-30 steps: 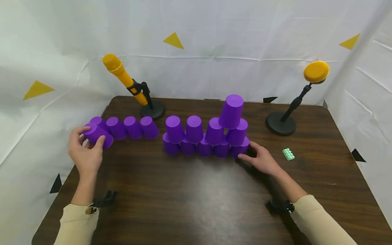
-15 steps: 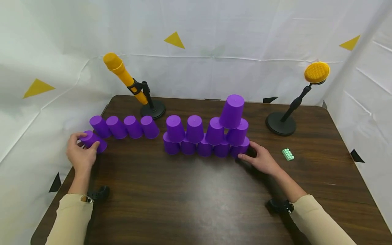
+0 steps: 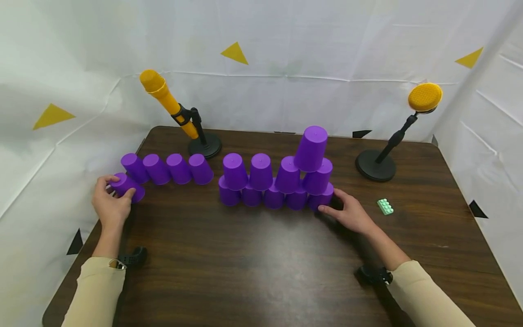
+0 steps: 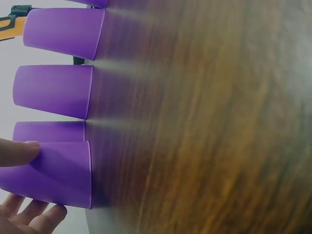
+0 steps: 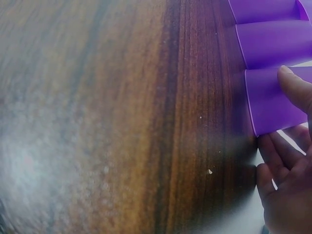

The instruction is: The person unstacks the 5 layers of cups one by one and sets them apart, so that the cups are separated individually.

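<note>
My left hand (image 3: 109, 205) grips an upside-down purple cup (image 3: 130, 188) at the table's left side, in front of a row of purple cups (image 3: 179, 169). The left wrist view shows my thumb (image 4: 19, 152) on one side of that cup and fingers on the other; its rim is at the tabletop. My right hand (image 3: 350, 213) holds the lower right cup (image 5: 273, 100) of a purple cup stack, thumb in front and fingers at its far side. Above the stack's bottom row stand several second-tier cups (image 3: 260, 172), and a single top cup (image 3: 311, 148) bridges the right-hand two.
A yellow microphone (image 3: 165, 96) on a black stand is behind the left row. Another yellow microphone (image 3: 425, 96) stands at the back right. A mint-green toy brick (image 3: 385, 206) lies right of my right hand. White sheeting (image 3: 306, 41) encloses the table's back and sides.
My left hand has brought its cup down and slightly left to the tabletop, uncovering the leftmost cup of the row. My right hand and the stack stay in place.
</note>
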`<state>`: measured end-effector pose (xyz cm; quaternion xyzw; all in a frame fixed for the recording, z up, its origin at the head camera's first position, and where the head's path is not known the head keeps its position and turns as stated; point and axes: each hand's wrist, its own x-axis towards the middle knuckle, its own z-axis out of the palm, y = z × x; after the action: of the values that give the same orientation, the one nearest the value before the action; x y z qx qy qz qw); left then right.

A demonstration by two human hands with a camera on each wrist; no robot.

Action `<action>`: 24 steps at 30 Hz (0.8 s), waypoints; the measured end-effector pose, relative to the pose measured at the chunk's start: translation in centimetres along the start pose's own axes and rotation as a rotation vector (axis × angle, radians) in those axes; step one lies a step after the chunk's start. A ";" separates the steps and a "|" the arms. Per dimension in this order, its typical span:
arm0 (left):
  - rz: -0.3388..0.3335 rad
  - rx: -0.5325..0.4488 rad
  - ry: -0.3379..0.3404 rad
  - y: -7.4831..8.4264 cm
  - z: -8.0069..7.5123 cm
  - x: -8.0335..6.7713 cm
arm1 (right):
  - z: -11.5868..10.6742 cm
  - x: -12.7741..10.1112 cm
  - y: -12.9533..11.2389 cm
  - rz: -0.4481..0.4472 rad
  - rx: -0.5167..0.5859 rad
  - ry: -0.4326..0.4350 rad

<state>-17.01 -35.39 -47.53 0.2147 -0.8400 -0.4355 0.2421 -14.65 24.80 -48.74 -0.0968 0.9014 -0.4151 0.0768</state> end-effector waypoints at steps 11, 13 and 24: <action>0.200 -0.207 0.287 3.1 0.4 -1.7 | 0.0 0.0 0.1 -0.008 -0.003 0.006; 0.340 -0.337 0.372 5.9 1.0 -3.0 | 0.0 0.0 0.1 -0.011 0.000 0.005; 0.899 -0.641 -0.090 22.0 7.7 -11.9 | 0.1 0.0 0.1 -0.007 0.004 0.005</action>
<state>-15.45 -12.14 -35.67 -0.2685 -0.6837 -0.5320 0.4211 -14.59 24.80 -48.88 -0.0990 0.9003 -0.4175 0.0733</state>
